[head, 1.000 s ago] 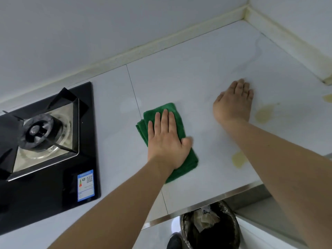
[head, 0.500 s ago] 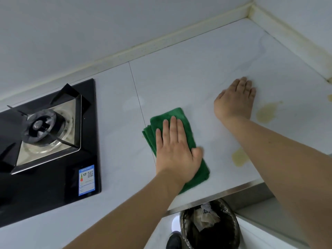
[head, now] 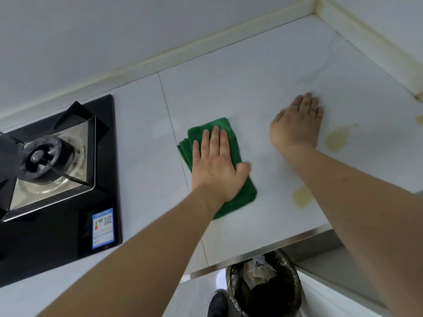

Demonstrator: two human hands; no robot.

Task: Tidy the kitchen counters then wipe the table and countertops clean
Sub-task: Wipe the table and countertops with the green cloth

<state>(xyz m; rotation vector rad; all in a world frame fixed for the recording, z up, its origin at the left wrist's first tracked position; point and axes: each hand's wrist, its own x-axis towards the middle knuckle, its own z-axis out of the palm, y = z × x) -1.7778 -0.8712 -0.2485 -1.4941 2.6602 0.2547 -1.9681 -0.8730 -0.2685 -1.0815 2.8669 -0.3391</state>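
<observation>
A solid green cloth lies on the white, faintly grey-veined countertop. Right of the cloth, yellowish stains mark it; left stands a glossy black hob bearing a blue label.

Cloth lies on the countertop, right of the stove.

1 green cloth, 2 hands, 1 gas burner, 1 bin, 3 yellowish stains, 1 blue label

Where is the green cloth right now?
Head view, centre: the green cloth lies on the countertop under the flat left hand, between stove and right hand.
</observation>
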